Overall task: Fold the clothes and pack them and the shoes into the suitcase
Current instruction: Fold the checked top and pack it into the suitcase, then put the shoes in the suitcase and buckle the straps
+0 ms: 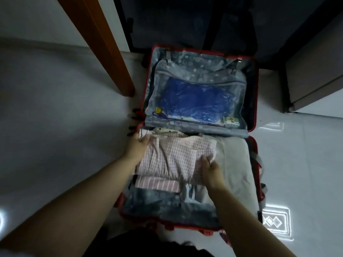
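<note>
A red suitcase lies open on the floor, its lid propped up at the far side. In the near half lies a folded pink checked garment. My left hand grips its far left corner. My right hand grips its right edge. Under it shows a pink striped garment, and a pale folded garment lies to the right. A light-coloured shoe pokes out at the far edge of this half. The lid's mesh pocket holds a blue plastic bag.
A wooden table leg stands left of the lid. Dark furniture rises behind the suitcase and a cabinet stands at the right. White tiled floor surrounds the case.
</note>
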`<state>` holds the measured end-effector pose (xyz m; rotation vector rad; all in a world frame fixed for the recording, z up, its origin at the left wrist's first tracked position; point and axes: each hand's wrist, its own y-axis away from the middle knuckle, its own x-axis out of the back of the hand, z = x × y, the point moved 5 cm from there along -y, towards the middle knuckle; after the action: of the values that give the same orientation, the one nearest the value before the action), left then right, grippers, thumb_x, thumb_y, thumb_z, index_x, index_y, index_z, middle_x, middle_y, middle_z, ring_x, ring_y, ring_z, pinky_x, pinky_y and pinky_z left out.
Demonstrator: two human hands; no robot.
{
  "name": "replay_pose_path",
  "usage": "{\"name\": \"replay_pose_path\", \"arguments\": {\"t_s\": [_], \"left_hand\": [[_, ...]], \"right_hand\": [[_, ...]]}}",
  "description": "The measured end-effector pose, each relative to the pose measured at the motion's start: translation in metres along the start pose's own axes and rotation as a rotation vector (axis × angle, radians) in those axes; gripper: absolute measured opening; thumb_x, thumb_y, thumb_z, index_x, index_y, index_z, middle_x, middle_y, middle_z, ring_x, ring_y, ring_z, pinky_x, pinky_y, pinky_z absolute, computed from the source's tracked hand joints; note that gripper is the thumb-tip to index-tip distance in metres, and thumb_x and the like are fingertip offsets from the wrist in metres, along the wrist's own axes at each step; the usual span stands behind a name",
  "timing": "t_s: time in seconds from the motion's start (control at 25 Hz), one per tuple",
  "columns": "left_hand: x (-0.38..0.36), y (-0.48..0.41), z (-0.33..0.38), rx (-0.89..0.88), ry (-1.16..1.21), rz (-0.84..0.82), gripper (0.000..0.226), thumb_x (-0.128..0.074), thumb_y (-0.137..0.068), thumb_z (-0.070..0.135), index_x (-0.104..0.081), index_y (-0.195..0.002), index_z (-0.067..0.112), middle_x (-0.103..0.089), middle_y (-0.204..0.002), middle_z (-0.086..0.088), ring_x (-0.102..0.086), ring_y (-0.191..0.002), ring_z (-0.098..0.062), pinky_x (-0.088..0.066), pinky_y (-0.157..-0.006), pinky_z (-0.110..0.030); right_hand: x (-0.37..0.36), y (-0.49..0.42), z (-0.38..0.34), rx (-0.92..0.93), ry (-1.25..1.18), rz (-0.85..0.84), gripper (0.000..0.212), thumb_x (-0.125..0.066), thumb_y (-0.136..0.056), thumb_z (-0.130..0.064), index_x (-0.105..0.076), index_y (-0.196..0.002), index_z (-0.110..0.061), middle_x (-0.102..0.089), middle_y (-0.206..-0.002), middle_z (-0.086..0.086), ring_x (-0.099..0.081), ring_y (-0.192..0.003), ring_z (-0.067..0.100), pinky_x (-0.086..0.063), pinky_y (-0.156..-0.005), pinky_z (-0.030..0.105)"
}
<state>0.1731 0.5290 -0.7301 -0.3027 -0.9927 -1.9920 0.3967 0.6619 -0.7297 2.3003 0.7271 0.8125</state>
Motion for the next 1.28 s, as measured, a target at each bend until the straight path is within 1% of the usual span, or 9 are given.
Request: {"name": "replay_pose_path", "arguments": {"t_s": [0.24,0.36,0.48,0.6,0.68,0.8,0.96,1.12,1.28], "left_hand": [[-0.071,-0.116,-0.066,-0.127,-0.242,0.108,0.046,-0.048,-0.093,0.031,-0.044,-0.129,0.003,-0.055,-0.125,-0.022,-0.053,-0.114,-0.038,-0.045,-0.094,-0.042],[-0.066,-0.067,-0.048,-0.611,-0.375,0.372,0.041,-0.043,-0.088,0.019,-0.047,-0.128,0.013,-0.046,-0.131,-0.011,-0.043,-0.117,-0.033,-0.036,-0.099,-0.044],[-0.093,-0.014,-0.05,-1.067,-0.715,0.214,0.039,-0.044,-0.074,0.024,-0.048,-0.113,0.029,-0.042,-0.122,0.003,-0.043,-0.108,-0.022,-0.03,-0.088,-0.038],[-0.109,-0.042,-0.084,-0.882,-0.98,0.002,0.049,-0.038,-0.083,0.046,-0.04,-0.131,0.032,-0.032,-0.143,-0.003,-0.032,-0.129,-0.03,-0.028,-0.101,-0.048],[-0.11,-0.072,-0.096,-0.706,-1.015,-0.066,0.06,-0.033,-0.089,0.053,-0.022,-0.144,0.032,-0.013,-0.156,-0.006,-0.01,-0.139,-0.04,-0.025,-0.11,-0.055],[-0.116,-0.104,-0.106,-0.347,-0.918,-0.427,0.063,-0.032,-0.094,0.053,0.0,-0.146,0.04,0.018,-0.156,0.0,0.016,-0.14,-0.04,-0.009,-0.116,-0.05],[-0.089,-0.069,-0.073,-0.34,-1.05,-0.353,0.061,-0.036,-0.095,0.045,-0.007,-0.147,0.035,0.009,-0.157,-0.005,0.009,-0.141,-0.042,-0.004,-0.114,-0.052],[-0.02,0.052,-0.024,-0.544,-0.949,-0.103,0.065,-0.057,-0.072,0.042,-0.045,-0.134,0.029,-0.046,-0.141,-0.011,-0.041,-0.13,-0.036,-0.041,-0.095,-0.056],[0.055,0.184,0.033,-0.225,-0.761,-0.257,0.061,-0.032,-0.097,0.041,0.002,-0.147,0.033,0.001,-0.158,0.003,-0.003,-0.145,-0.019,-0.003,-0.116,-0.044]], "right_hand": [[-0.064,-0.145,0.048,0.091,0.319,0.035,0.037,-0.044,-0.096,-0.026,-0.049,-0.121,0.002,-0.055,-0.124,0.023,-0.054,-0.111,0.039,-0.042,-0.089,0.036],[-0.066,-0.131,0.042,0.298,0.391,0.19,0.051,-0.05,-0.09,-0.011,-0.032,-0.137,-0.002,-0.038,-0.139,0.02,-0.043,-0.123,0.037,-0.037,-0.1,0.041],[-0.07,-0.099,0.026,0.756,0.524,0.347,0.057,-0.056,-0.078,0.004,-0.036,-0.13,-0.003,-0.037,-0.129,0.015,-0.043,-0.115,0.036,-0.036,-0.103,0.043],[-0.091,-0.102,0.04,0.826,0.913,0.122,0.042,-0.039,-0.085,-0.028,-0.043,-0.124,-0.013,-0.042,-0.126,0.014,-0.054,-0.109,0.038,-0.028,-0.1,0.042],[-0.097,-0.123,0.057,0.604,1.079,-0.086,0.059,-0.019,-0.091,-0.05,-0.022,-0.144,-0.025,-0.022,-0.153,0.009,-0.029,-0.137,0.035,-0.016,-0.113,0.042],[-0.107,-0.15,0.068,0.361,1.195,-0.253,0.059,-0.02,-0.096,-0.053,-0.002,-0.148,-0.032,0.0,-0.159,0.0,-0.005,-0.145,0.027,-0.009,-0.116,0.041],[-0.095,-0.1,0.032,0.344,1.225,-0.253,0.062,-0.025,-0.097,-0.047,0.002,-0.149,-0.026,-0.001,-0.158,0.006,-0.003,-0.145,0.027,-0.002,-0.117,0.041],[-0.05,0.026,-0.014,0.311,1.022,-0.259,0.068,-0.022,-0.091,-0.053,-0.013,-0.148,-0.018,-0.016,-0.155,0.014,-0.017,-0.143,0.031,-0.014,-0.116,0.04],[0.006,0.151,-0.103,0.37,1.02,-0.249,0.071,-0.016,-0.087,-0.055,-0.019,-0.147,-0.017,-0.023,-0.153,0.01,-0.024,-0.14,0.028,-0.019,-0.115,0.038]]}}
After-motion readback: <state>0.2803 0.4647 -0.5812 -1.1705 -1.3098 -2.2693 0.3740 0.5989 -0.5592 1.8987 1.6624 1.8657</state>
